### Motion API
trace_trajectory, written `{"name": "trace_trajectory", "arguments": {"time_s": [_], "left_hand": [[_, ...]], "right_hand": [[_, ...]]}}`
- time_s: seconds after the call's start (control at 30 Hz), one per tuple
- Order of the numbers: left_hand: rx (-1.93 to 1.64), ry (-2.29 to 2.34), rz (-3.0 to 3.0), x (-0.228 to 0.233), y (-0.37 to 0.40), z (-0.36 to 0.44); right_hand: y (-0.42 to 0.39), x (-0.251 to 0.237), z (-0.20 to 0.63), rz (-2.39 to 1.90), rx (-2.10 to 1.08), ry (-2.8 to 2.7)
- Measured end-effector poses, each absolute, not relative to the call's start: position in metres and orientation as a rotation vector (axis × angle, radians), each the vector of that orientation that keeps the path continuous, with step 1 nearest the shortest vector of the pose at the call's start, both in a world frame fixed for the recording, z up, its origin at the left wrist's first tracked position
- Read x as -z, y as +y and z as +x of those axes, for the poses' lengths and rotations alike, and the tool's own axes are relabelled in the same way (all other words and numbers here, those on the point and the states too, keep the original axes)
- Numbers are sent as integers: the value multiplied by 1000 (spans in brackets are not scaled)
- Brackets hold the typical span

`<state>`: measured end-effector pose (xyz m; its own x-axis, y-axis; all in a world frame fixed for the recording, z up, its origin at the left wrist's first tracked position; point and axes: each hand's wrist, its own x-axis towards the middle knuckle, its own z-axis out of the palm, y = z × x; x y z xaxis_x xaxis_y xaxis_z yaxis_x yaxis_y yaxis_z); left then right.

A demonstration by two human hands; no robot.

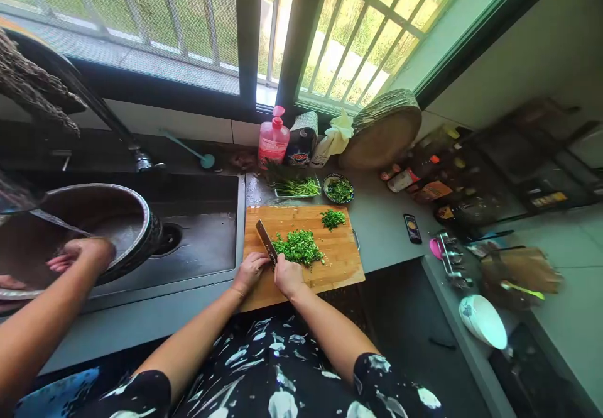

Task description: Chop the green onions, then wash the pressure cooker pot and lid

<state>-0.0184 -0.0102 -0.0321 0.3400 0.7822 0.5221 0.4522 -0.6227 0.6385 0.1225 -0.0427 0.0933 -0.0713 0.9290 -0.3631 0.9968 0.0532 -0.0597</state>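
Observation:
My right hand point(288, 276) is closed round the handle of a kitchen knife point(266, 242), whose dark blade points away and to the left over a wooden cutting board point(336, 267). Close to the left of the blade, my left hand point(251, 272) rests on the board with its fingers bent together; whatever they hold is hidden. A pile of chopped green herbs point(299, 247) lies directly right of the blade. Farther back on the board sits a smaller heap of chopped greens point(333, 219).
At left, another person's hand point(87, 256) is over a large metal basin point(141, 242) in the sink point(202, 239), under running water. Behind the board stand long green stalks point(298, 187), a bowl of greens point(338, 188) and a pink bottle point(274, 138). A phone point(412, 228) lies to the right.

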Motion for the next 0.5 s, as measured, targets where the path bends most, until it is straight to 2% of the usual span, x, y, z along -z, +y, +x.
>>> {"name": "trace_trajectory", "arguments": {"time_s": [0.5], "left_hand": [[-1177,1115,2238,33,-11,-19]], "right_hand": [[-45,-97,119,1918,431,2087]]}}
